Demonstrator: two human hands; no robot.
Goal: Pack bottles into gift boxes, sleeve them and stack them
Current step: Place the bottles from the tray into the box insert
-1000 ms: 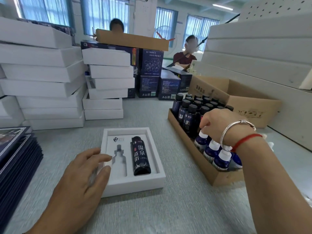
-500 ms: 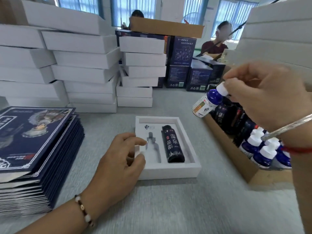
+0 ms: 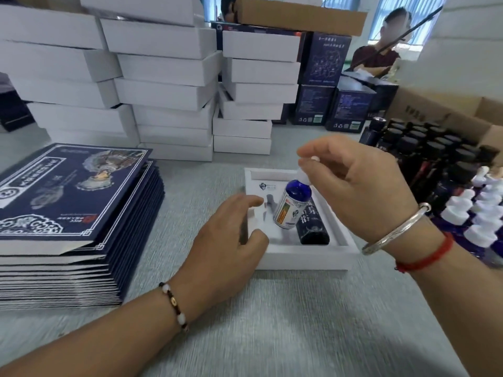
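An open white gift box [image 3: 304,257] lies on the table in front of me. A black bottle [image 3: 311,224] lies in its right slot. My right hand [image 3: 362,183] pinches the white cap of a small blue bottle [image 3: 292,205], which hangs just above the box's left slot. My left hand [image 3: 228,238] rests against the left rim of the box, fingers loosely bent, thumb over the edge. The left slot is partly hidden by the blue bottle and my fingers.
A stack of dark blue sleeves [image 3: 68,213] lies at the left. White boxes [image 3: 163,85] are piled at the back. A cardboard tray with several black bottles [image 3: 435,156] and white-capped blue bottles [image 3: 479,210] stands at the right. A person [image 3: 381,50] sits behind.
My right hand has carried the blue bottle from above the tray leftward and down over the gift box. My left hand stays at the box's left edge.
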